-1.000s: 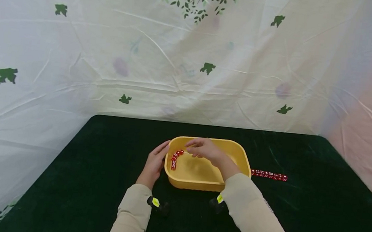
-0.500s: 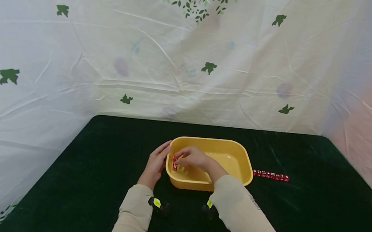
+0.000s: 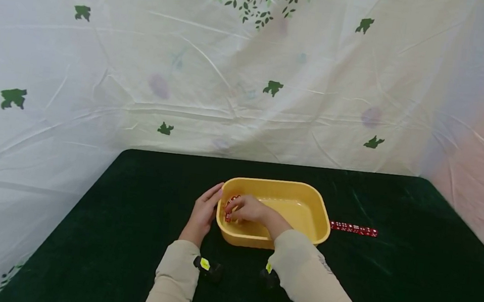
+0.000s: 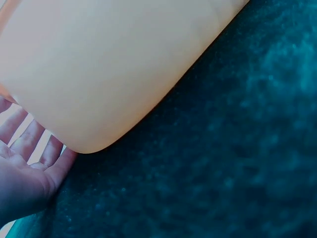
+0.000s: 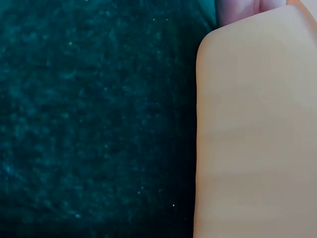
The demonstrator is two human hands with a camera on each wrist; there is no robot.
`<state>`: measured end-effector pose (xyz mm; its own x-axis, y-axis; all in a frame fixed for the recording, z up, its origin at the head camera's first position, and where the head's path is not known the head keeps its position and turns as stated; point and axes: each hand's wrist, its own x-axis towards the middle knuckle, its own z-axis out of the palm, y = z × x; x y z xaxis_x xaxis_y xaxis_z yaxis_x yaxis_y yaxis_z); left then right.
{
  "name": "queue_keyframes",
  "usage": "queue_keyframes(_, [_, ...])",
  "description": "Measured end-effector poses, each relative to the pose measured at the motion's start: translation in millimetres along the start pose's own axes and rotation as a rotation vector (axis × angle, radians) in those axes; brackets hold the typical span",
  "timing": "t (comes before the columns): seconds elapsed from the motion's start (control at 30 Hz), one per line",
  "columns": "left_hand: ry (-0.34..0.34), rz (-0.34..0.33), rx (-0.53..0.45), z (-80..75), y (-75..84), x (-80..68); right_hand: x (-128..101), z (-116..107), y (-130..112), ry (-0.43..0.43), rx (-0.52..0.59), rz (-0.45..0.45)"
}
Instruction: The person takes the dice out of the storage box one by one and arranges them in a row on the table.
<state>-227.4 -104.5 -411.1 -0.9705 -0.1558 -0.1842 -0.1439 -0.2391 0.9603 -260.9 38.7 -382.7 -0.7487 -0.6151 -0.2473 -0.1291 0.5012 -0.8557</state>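
A yellow plastic tub (image 3: pixel 307 203) stands on the dark green table cloth (image 3: pixel 124 237). My left hand (image 3: pixel 204 211) lies flat against the tub's left outer wall, fingers straight; the left wrist view shows those fingers (image 4: pixel 27 148) beside the tub's wall (image 4: pixel 99 64). My right hand (image 3: pixel 235 211) reaches down inside the tub at its left end, fingers curled over a small cluster of red dice (image 3: pixel 230 202), most of them hidden under the hand. The right wrist view shows only the tub's outer wall (image 5: pixel 257 129) and cloth.
A straight row of red dice (image 3: pixel 353 229) lies on the cloth just right of the tub. A white sheet printed with green leaves (image 3: pixel 251 72) closes off the back and both sides. The cloth reaches to the table's edges around the tub.
My right hand came down from above the tub's rim and moved left onto the dice at the tub's left end. The left hand and the tub stayed put.
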Motion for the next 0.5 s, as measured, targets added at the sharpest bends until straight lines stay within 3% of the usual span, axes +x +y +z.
queue_keyframes(0.5, [-0.004, 0.003, -0.004, -0.5, 0.6, -0.1, -0.4, 3.1, -1.1, 0.007, -0.073, -0.011])
